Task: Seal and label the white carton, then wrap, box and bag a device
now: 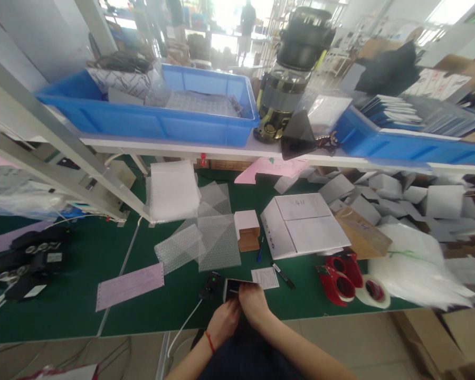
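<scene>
Both my hands meet at the near edge of the green table. My left hand [224, 323], with a red band at its wrist, and my right hand [253, 303] are closed on a small flat white-framed device with a dark face [233, 287], held between them. A black scanner-like gadget [211, 286] with a white cable lies just left of it. A small printed paper slip [265, 277] and a black marker [283, 275] lie just beyond my right hand.
Bubble-wrap sheets [206, 232], a small open box [247, 229], a flat white carton [301, 224], red tape dispensers [340, 277], a pink form [130, 285] and plastic bags [415, 264] cover the table. Blue bins [150, 121] and a large jar [285, 89] stand on the shelf. A person stands far behind.
</scene>
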`<control>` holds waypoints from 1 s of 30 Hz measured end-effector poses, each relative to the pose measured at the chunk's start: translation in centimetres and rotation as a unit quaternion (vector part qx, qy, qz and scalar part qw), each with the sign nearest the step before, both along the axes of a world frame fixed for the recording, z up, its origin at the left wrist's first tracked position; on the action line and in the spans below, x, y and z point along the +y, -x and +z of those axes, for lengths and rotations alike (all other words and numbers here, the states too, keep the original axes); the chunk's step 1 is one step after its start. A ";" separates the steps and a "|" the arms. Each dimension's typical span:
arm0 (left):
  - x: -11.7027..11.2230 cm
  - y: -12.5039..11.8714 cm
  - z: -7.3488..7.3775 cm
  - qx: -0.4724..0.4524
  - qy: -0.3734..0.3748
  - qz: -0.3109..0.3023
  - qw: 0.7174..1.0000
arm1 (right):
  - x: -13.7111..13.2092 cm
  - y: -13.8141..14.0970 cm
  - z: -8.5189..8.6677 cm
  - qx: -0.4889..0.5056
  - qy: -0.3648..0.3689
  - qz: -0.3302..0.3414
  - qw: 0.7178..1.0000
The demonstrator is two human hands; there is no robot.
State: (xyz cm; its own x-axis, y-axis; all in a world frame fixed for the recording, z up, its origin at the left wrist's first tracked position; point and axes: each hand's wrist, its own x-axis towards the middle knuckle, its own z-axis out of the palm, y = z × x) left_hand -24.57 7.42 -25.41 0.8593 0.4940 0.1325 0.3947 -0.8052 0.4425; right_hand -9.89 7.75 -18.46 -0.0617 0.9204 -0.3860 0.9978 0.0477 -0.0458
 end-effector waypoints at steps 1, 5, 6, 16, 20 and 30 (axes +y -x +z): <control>0.1 0.6 0.8 -0.011 -0.001 0.019 1.000 | -0.5 -0.2 0.1 0.000 -0.009 0.003 1.000; 0.8 2.5 3.6 -0.037 0.000 0.140 0.989 | -2.0 -0.5 -0.3 0.019 -0.021 0.028 0.999; 1.0 2.6 4.0 -0.050 0.008 0.166 0.985 | -2.2 -0.4 -0.5 0.023 -0.023 0.030 0.999; 2.0 0.5 2.3 -0.053 -0.030 -0.029 0.998 | -6.8 -4.7 1.7 0.286 -0.202 -0.124 0.928; 2.4 0.5 1.6 -0.015 -0.025 -0.040 0.999 | -6.5 -8.1 -0.4 0.386 -0.115 -0.309 0.862; 2.6 0.8 0.1 0.020 0.025 -0.063 0.997 | -2.1 -6.2 -3.3 0.302 -0.078 -0.240 0.919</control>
State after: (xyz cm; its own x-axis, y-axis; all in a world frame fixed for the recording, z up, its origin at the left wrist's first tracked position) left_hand -25.36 10.07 -25.28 0.9195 0.3861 0.0738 0.3096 -0.8271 0.4691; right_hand -3.67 5.63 -21.74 0.2066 0.9386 -0.2764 0.6997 -0.3392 -0.6288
